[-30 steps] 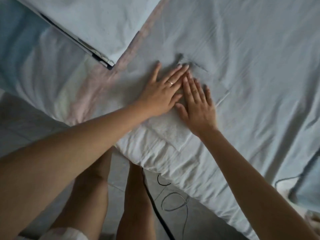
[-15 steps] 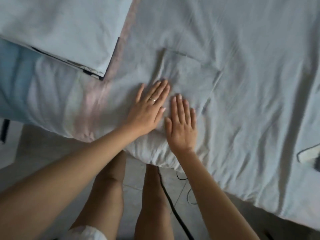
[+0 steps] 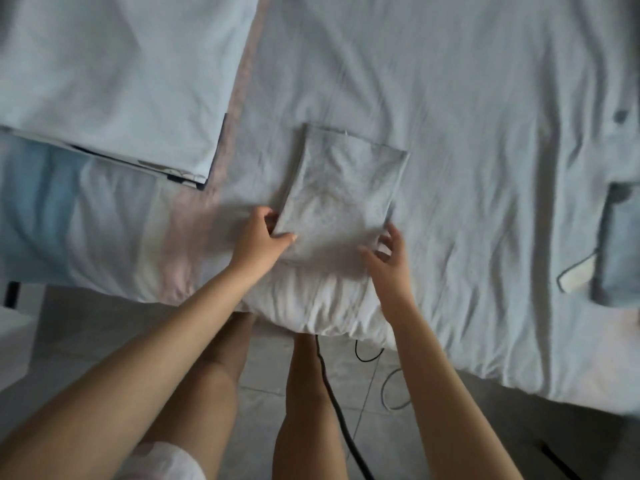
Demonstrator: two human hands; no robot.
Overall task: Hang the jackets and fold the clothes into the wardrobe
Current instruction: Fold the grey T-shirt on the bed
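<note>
Two pinches: left hand (image 3: 258,241) and right hand (image 3: 392,259) grip the soft, light folded garment (image 3: 341,199) by its near corners; it likely needs support underneath.

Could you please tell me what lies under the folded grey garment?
The pale bedsheet shows around the folded grey garment; the left hand pinches its near corner. Directly beneath is covered.

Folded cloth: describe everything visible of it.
The cloth is pale grey, soft fabric folded into a flat, slightly creased rectangle, lying on the bed near its edge, tilted a little. The left hand pinches its near left corner; the right hand curls round its near right corner.
</note>
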